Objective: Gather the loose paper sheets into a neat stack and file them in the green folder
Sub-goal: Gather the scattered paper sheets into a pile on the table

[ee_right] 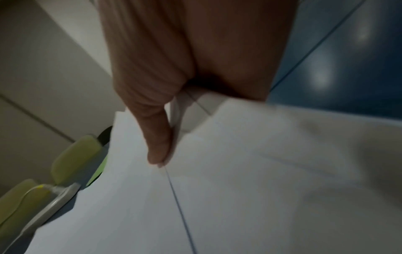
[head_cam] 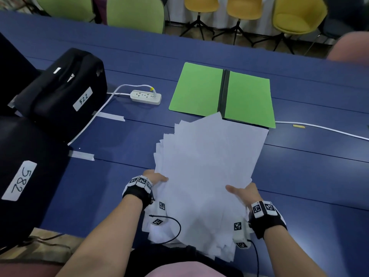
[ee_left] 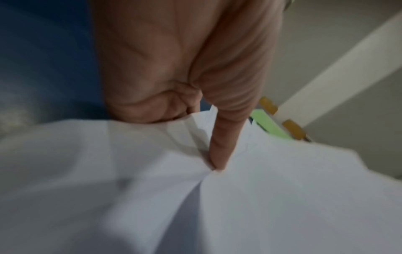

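Note:
A fanned bundle of white paper sheets [head_cam: 207, 166] is lifted above the blue table, its far corners reaching the near edge of the green folder [head_cam: 199, 88], which lies open and flat with a dark spine. My left hand [head_cam: 156, 178] grips the bundle's left edge, thumb on top [ee_left: 219, 151] and the other fingers hidden beneath. My right hand [head_cam: 242, 191] grips the right edge the same way, thumb pressed on the top sheet [ee_right: 158, 146]. The sheet edges are uneven and splayed.
Two black bags with number labels [head_cam: 65, 92] [head_cam: 22, 172] sit at the left. A white power strip [head_cam: 145, 96] and its cable lie behind the sheets; another white cable [head_cam: 323, 128] runs along the right. Green and yellow chairs [head_cam: 239, 7] stand beyond the blue table [head_cam: 309, 176].

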The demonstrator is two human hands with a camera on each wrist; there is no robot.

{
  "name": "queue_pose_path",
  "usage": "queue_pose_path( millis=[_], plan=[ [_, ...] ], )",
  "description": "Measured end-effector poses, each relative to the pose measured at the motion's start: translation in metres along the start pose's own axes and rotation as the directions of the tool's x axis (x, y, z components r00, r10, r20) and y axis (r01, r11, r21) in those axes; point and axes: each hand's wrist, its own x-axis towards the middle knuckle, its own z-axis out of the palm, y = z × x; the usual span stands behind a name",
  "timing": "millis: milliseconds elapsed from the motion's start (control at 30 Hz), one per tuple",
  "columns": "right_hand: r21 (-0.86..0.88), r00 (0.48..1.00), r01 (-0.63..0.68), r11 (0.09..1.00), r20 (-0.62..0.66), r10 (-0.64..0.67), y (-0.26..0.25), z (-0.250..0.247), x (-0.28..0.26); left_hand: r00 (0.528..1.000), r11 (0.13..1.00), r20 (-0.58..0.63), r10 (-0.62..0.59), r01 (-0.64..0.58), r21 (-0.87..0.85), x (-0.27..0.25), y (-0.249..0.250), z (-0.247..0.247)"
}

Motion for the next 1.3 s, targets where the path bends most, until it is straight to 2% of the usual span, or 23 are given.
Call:
queue_pose_path(
  millis=[100, 200, 267, 333, 400, 433, 500, 600, 667, 733, 767, 833, 900, 967, 1033, 1100, 1167, 1233, 1300],
  plan=[
    [-0.031, 0.994, -0.047, 0.998, 0.101, 0.050, 0.004, 0.004, 0.003, 1.000, 0.991, 0.019, 0.012, -0.014, 0.134, 0.004, 0.002, 0.003],
    [-0.044, 0.998, 0.002, 0.999, 0.069, 0.001, -0.005, 0.005, 0.000, 0.997, 0.974, 0.025, 0.074, -0.077, 0.214, 0.001, 0.013, 0.004],
    [0.021, 0.998, 0.030, 0.999, 0.060, -0.031, -0.014, 0.000, -0.004, 0.990, 0.980, 0.051, 0.128, -0.135, 0.144, -0.006, 0.019, 0.000],
    [0.109, 0.997, 0.046, 0.993, 0.058, -0.053, -0.021, -0.010, -0.006, 0.981, 0.985, 0.086, 0.171, -0.168, -0.046, -0.012, 0.021, -0.005],
    [0.190, 0.995, 0.006, 0.982, 0.097, -0.025, -0.022, -0.017, -0.001, 0.976, 0.972, 0.126, 0.175, -0.151, -0.180, -0.016, 0.016, -0.009],
    [0.194, 0.992, -0.026, 0.981, 0.125, 0.002, -0.022, -0.018, 0.000, 0.978, 0.973, 0.134, 0.159, -0.132, -0.190, -0.014, 0.011, -0.009],
    [0.086, 0.988, -0.090, 0.992, 0.133, 0.078, -0.010, -0.015, 0.013, 0.979, 0.980, 0.152, 0.137, -0.111, -0.165, -0.011, 0.002, -0.007],
    [-0.139, 0.974, -0.051, 0.989, 0.211, 0.080, 0.033, -0.002, 0.053, 0.981, 0.976, 0.071, 0.180, -0.169, -0.135, -0.010, -0.005, 0.003],
    [-0.126, 0.975, -0.072, 0.989, 0.198, 0.096, 0.010, 0.008, 0.014, 0.970, 0.962, -0.046, 0.238, -0.242, -0.126, -0.014, -0.004, 0.008],
    [-0.033, 0.971, -0.103, 0.994, 0.212, 0.108, 0.001, 0.007, -0.003, 0.965, 0.953, -0.080, 0.250, -0.260, -0.153, -0.016, -0.002, 0.005],
    [0.051, 0.961, -0.125, 0.991, 0.256, 0.108, 0.001, 0.002, -0.004, 0.971, 0.953, -0.053, 0.232, -0.238, -0.187, -0.015, -0.002, -0.001],
    [0.196, 0.942, -0.132, 0.972, 0.331, 0.061, -0.004, -0.012, -0.010, 0.975, 0.932, 0.076, 0.211, -0.177, -0.317, -0.012, -0.004, -0.015],
    [0.294, 0.919, -0.147, 0.944, 0.394, 0.020, -0.004, -0.026, -0.008, 0.956, 0.909, 0.186, 0.228, -0.140, -0.392, -0.012, -0.004, -0.023],
    [0.311, 0.890, -0.161, 0.937, 0.455, 0.002, -0.003, -0.035, -0.011, 0.932, 0.907, 0.246, 0.268, -0.158, -0.390, -0.019, -0.002, -0.019],
    [0.300, 0.876, -0.183, 0.936, 0.482, 0.017, 0.000, -0.030, -0.015, 0.935, 0.921, 0.254, 0.247, -0.145, -0.361, -0.022, -0.006, -0.012],
    [0.244, 0.901, -0.165, 0.956, 0.432, 0.045, 0.002, -0.018, -0.016, 0.944, 0.930, 0.268, 0.194, -0.090, -0.357, -0.020, -0.013, -0.005],
    [0.073, 0.953, -0.081, 0.994, 0.298, 0.056, -0.001, -0.003, -0.016, 0.955, 0.956, 0.254, 0.150, -0.075, -0.283, -0.031, -0.011, 0.000],
    [-0.105, 0.989, -0.033, 0.994, 0.143, 0.048, -0.010, 0.008, -0.013, 0.968, 0.954, 0.202, 0.149, -0.087, -0.288, -0.037, -0.004, 0.003],
    [-0.073, 0.996, -0.038, 0.997, 0.081, 0.043, -0.021, 0.013, -0.012, 0.965, 0.938, 0.211, 0.156, -0.078, -0.337, -0.030, 0.003, 0.003]
  ],
)
